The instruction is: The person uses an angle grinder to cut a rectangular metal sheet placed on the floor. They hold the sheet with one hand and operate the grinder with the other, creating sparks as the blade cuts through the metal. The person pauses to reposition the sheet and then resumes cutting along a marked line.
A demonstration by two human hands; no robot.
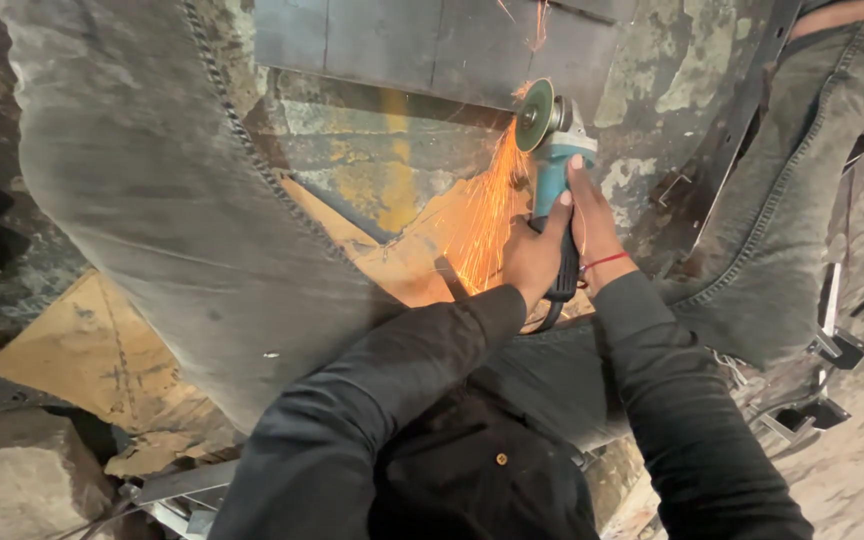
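Hazard: sparks (482, 215) stream back toward both hands and the trouser legs; the disc (535, 115) can snatch where it meets the metal sheet's (432, 45) edge and kick. The angle grinder (555, 165) lies between the knees, above the floor. Left hand (535, 258) wraps closed round its rear handle; right hand (592, 225) clamps the teal body, fingers closed

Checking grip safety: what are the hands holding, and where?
Both hands, left and right, grip the teal angle grinder by its body and rear handle, behind the disc.
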